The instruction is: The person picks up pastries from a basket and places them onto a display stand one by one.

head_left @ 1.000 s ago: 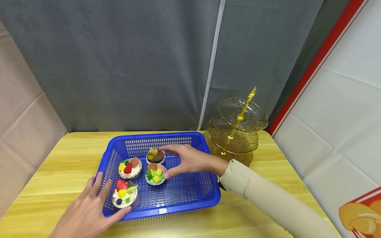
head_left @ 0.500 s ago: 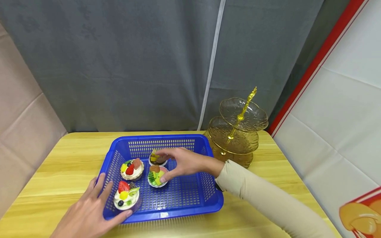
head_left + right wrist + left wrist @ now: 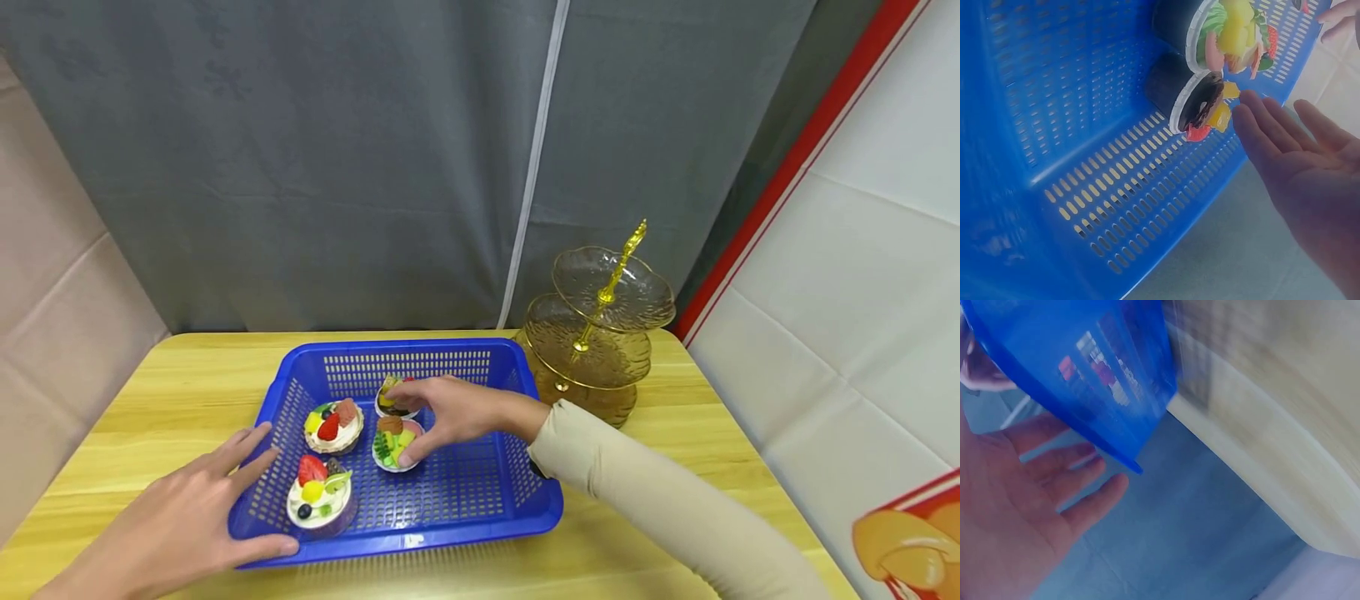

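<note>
1. The chocolate cupcake (image 3: 1192,103) sits inside the blue basket (image 3: 465,492), near the middle of its far edge: dark cup, white rim, yellow chunks, something red on top.
2. Just nearer, the green cupcake (image 3: 387,447) bears yellow cubes (plus a brown, biscuit-like piece).
3. The right hand (image 3: 453,411) is over both, fingers extended, thumb at the green one's topping; whether it touches, I cannot tell.
4. The left hand (image 3: 187,518) is open, fingers spread by the basket's left edge, thumb at its near-left corner.
5. A pale mark (image 3: 413,541) on the near edge is too small to read.
</note>
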Demonstrator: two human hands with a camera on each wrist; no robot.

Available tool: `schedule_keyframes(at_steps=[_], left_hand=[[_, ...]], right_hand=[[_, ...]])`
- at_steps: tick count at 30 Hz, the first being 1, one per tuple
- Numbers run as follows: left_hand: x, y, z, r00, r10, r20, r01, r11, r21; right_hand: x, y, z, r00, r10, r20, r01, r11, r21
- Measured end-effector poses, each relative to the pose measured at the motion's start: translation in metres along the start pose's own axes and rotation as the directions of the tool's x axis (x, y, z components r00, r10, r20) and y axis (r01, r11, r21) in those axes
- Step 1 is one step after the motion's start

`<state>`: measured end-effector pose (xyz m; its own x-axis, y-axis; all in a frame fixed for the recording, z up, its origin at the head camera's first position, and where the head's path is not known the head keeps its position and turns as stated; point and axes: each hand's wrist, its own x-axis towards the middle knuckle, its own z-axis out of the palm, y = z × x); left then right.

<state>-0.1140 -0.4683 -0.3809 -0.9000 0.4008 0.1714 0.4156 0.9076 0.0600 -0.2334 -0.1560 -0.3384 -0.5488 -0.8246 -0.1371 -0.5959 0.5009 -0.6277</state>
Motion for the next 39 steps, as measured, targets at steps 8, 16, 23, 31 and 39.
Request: schedule_keyframes(at_steps=[8, 16, 23, 31, 39], left_hand=[[0.006, -0.016, -0.001, 0.992, 0.118, -0.035, -0.119, 0.993, -0.024], [0.009, -0.022, -0.003, 0.985, 0.167, -0.043, -0.169, 0.985, -0.041], [0.010, -0.023, -0.003, 0.983, 0.175, -0.053, -0.177, 0.984, -0.029], [0.009, -0.024, -0.002, 0.981, 0.182, -0.067, -0.183, 0.983, -0.015], [0.010, -0.024, -0.003, 0.978, 0.196, -0.068, -0.196, 0.981, 0.003]], right_hand=[[0.007, 0.005, 0.002, 0.993, 0.078, 0.090, -0.075, 0.997, -0.033], [0.013, 0.010, 0.009, 0.988, 0.074, 0.133, -0.070, 0.997, -0.029], [0.019, 0.010, 0.016, 0.994, 0.056, 0.089, -0.044, 0.991, -0.128], [0.026, 0.010, 0.030, 0.994, 0.082, 0.072, -0.064, 0.974, -0.217], [0.028, 0.012, 0.043, 0.995, 0.077, 0.064, -0.056, 0.957, -0.286]])
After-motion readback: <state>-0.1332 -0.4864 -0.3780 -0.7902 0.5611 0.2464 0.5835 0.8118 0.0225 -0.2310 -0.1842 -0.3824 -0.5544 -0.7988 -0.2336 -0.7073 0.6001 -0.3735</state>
